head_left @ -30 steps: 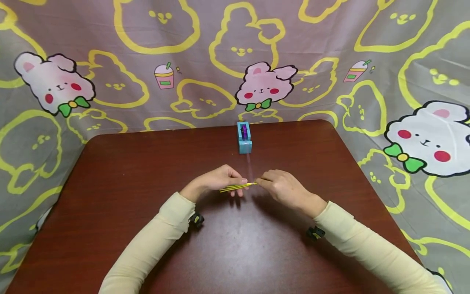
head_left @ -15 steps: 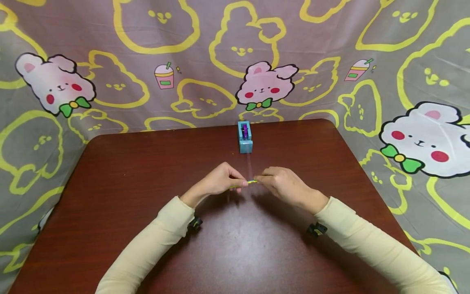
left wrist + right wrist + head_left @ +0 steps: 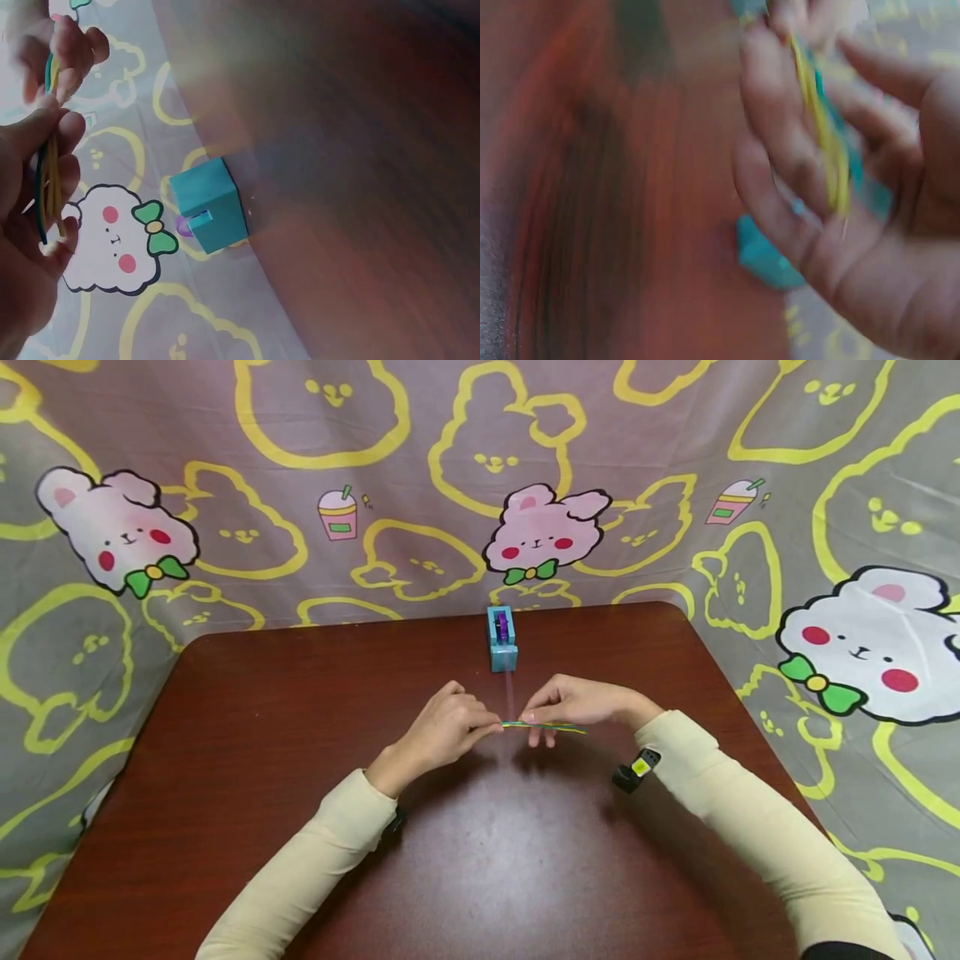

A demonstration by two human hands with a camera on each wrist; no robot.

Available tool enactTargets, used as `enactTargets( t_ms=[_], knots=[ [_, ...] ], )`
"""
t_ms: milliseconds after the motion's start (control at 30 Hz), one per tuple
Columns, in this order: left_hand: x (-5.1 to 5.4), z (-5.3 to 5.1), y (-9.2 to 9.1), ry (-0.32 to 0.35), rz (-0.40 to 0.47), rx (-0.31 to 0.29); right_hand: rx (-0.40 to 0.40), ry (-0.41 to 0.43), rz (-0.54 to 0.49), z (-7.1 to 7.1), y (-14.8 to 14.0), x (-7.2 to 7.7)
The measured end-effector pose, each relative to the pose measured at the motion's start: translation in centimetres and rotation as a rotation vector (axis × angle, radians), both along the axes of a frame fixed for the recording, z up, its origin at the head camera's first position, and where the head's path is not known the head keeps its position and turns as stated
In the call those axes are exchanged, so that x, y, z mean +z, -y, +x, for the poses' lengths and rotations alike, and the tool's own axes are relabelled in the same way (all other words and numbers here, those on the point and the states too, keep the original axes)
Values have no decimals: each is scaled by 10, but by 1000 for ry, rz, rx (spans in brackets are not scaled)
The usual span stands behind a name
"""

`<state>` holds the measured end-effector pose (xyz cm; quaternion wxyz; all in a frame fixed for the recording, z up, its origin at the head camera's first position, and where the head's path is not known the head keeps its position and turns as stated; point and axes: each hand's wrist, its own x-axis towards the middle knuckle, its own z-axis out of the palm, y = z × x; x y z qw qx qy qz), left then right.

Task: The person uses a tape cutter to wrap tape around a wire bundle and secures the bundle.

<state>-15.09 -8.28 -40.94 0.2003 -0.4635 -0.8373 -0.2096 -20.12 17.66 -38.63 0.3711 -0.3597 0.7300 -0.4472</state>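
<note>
A thin bundle of yellow and green strands [image 3: 561,726] stretches between my hands above the table. My left hand [image 3: 450,727] pinches the bundle's left part between thumb and fingers. With thumb and fingertips my right hand [image 3: 573,700] holds it farther right, and loose ends stick out past that hand. In the right wrist view, blurred, the strands [image 3: 826,142] lie across the fingers. A clear strip of tape [image 3: 510,693] runs from a blue tape dispenser [image 3: 503,657] toward the bundle between my hands; whether it sticks to the strands I cannot tell.
The dispenser stands near the far edge of a dark brown table [image 3: 300,693], with a purple roll [image 3: 502,627] inside. A patterned curtain [image 3: 420,443] hangs behind the table and along both sides.
The loose strand ends pointed left beneath my left hand; now they point right past my right hand. My right hand has turned and risen slightly, and my left hand has turned over.
</note>
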Motion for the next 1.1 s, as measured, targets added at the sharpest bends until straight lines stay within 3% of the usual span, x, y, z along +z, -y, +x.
enactTargets(
  t_ms=[67,200,400,633,800,1100],
  knots=[
    [-2,-1,1,-88,-27,-5,11,205,-21,-11,-2,-8],
    [-4,-1,0,-181,-63,-14,53,420,-92,-25,-4,-27],
    [-4,0,-1,-182,-62,-11,135,501,-150,-31,-3,-42],
    [-5,1,1,-200,-79,-4,165,532,-121,-33,2,-42],
    [-7,1,1,-213,-76,-9,161,446,-46,-31,4,-32],
    [-11,2,0,-170,-62,12,130,-54,105,-11,10,3]
  ],
)
